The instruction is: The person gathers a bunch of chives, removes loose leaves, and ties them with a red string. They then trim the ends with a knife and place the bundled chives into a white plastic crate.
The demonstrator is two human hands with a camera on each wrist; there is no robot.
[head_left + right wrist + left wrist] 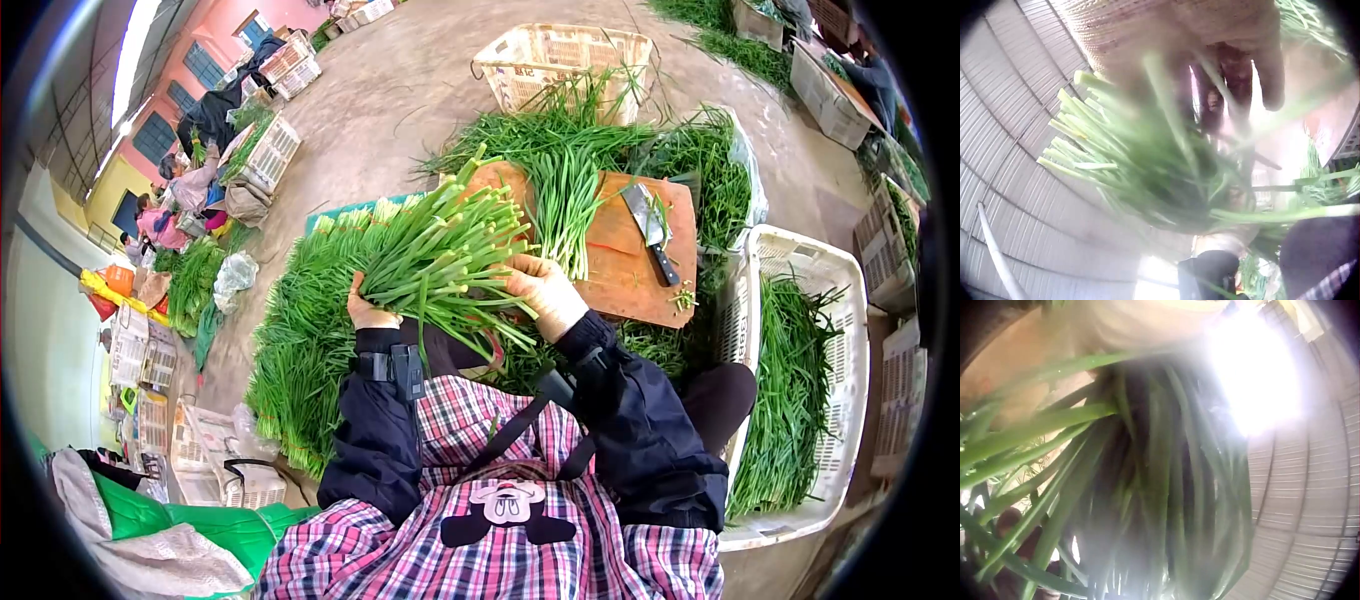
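In the head view a large bunch of green chives lies slanted across the middle, its pale cut ends toward the upper right. My left hand grips it from the left; the leaves partly hide the fingers. Against the bunch's right side is my right hand, finger and thumb pinching at some stalks. The right wrist view shows this right hand over the cut ends, some fingers pointing down and stalks blurred in front. Long leaves fill the left wrist view, with the left fingers hidden.
A wooden board ahead holds loose chives and a black-handled cleaver. Stacked chive bundles lie at left. A white crate of greens stands at right, another crate beyond the board. People work at far left.
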